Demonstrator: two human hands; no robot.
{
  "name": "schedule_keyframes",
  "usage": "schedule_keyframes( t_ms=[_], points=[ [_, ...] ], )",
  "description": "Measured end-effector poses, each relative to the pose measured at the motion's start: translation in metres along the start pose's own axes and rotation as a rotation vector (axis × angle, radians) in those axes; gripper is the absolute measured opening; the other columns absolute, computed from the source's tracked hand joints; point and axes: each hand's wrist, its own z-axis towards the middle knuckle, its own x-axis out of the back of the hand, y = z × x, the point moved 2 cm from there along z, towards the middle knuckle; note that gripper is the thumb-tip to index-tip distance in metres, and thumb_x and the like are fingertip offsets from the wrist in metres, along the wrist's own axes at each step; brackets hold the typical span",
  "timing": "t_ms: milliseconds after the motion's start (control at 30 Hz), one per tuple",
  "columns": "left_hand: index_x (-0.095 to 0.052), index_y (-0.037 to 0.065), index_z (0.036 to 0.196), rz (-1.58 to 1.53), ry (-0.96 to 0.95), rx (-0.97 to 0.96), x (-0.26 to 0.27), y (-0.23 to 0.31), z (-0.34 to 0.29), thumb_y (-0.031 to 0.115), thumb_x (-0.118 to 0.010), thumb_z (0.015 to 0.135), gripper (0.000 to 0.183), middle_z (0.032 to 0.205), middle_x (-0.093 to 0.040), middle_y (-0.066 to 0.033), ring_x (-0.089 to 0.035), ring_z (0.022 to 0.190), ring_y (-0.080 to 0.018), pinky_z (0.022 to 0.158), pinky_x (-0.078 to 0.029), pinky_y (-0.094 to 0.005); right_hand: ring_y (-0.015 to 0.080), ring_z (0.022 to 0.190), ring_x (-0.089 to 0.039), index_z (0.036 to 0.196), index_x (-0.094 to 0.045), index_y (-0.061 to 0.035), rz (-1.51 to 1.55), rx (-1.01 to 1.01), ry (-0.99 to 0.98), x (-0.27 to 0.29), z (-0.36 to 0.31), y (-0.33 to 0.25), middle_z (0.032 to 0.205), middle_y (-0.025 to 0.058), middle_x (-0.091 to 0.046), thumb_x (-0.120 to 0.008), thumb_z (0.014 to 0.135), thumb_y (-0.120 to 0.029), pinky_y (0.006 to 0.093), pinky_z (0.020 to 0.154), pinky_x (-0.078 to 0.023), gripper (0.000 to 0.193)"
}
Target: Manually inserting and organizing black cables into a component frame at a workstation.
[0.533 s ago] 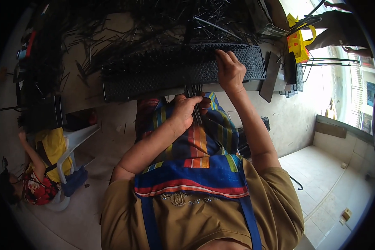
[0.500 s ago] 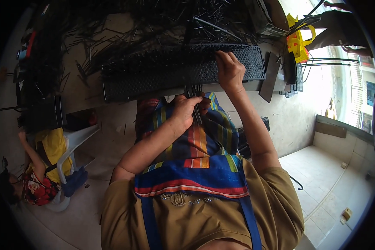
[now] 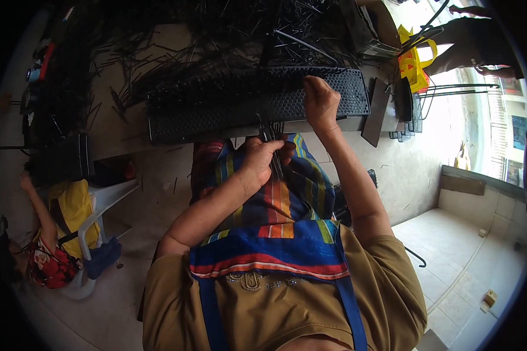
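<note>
- The black perforated panel (image 3: 350, 88) is lying across the upper middle of the frame, showing a rigid, honeycomb-like face of small round holes; its long shape is ending in a squared right edge.
- Dark bristles (image 3: 216, 85) are standing thickly along its left and middle, leaving the right end bare.
- The panel's long axis is running left to right, the right end sitting higher in the frame.
- The left hand (image 3: 259, 161), just below the panel, is closing its grip round a bundle of thin black rods (image 3: 265, 127), which is pointing up and slightly left.
- The right hand (image 3: 322, 104) is pinching thumb and fingertips together over the panel's right half; I cannot tell whether a rod is between them.
- Compared with the earlier frame, the panel is appearing slightly lower, while both hands are keeping much the same poses.
- Loose straight rods (image 3: 146, 55) are littering the pale, smooth bench (image 3: 114, 128) at upper left.
- A striped cloth apron (image 3: 269, 251) is covering the person's front and lap.
- A glossy yellow bag (image 3: 414, 65) is hanging at upper right.
</note>
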Motion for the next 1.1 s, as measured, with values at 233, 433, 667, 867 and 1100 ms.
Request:
schedule_keyframes(
  t_ms=[233,433,667,867,1100],
  points=[
    [-0.067,-0.003,0.097,-0.015,-0.011,-0.02,0.002,0.0,0.002,0.002,-0.056,0.088,0.015,0.084,-0.071,-0.016,-0.069,0.068,-0.0248,0.058,-0.056,-0.0346,0.0287,0.073,-0.069,0.093,-0.069,-0.0021,0.107,-0.123,0.027,-0.005,0.002,0.012,0.081,0.0155,-0.068,-0.064,0.084,-0.005,0.0326,0.062,-0.052,0.01],
    [-0.067,-0.002,0.097,-0.006,-0.011,-0.013,0.003,0.003,-0.002,0.003,-0.056,0.088,0.015,0.083,-0.07,-0.0124,-0.068,0.069,-0.0216,0.058,-0.055,-0.0325,0.0326,0.065,-0.064,0.096,-0.068,-0.0092,-0.176,0.111,-0.002,-0.007,-0.005,0.005,0.078,0.011,-0.063,-0.064,0.085,-0.009,0.0375,0.054,-0.049,0.012],
    [-0.065,0.001,0.095,-0.037,-0.019,0.036,0.004,-0.002,-0.011,0.003,-0.056,0.089,0.011,0.084,-0.069,-0.0128,-0.068,0.071,-0.0217,0.059,-0.056,-0.0331,0.0325,0.061,-0.061,0.112,-0.06,-0.0139,-0.314,0.12,-0.109,-0.011,-0.032,0.008,0.079,0.0093,-0.059,-0.058,0.087,-0.01,0.0424,0.051,-0.047,0.026],
    [-0.064,0.0,0.101,-0.098,-0.091,0.016,0.012,-0.005,-0.015,0.005,-0.057,0.09,0.014,0.089,-0.07,-0.0145,-0.069,0.074,-0.0224,0.064,-0.056,-0.0347,0.0336,0.075,-0.064,0.108,-0.058,-0.0078,0.038,-0.154,0.026,-0.014,-0.078,0.007,0.085,0.0133,-0.062,-0.063,0.084,-0.008,0.0412,0.062,-0.049,0.025],
    [-0.065,0.001,0.1,-0.131,-0.135,0.029,0.006,-0.009,-0.017,0.003,-0.058,0.09,0.013,0.087,-0.071,-0.0143,-0.069,0.072,-0.0215,0.064,-0.056,-0.036,0.0368,0.076,-0.061,0.097,-0.061,-0.0075,0.063,-0.156,0.057,-0.016,-0.088,-0.002,0.09,0.0131,-0.058,-0.064,0.08,-0.007,0.0431,0.063,-0.049,0.017]
  ],
)
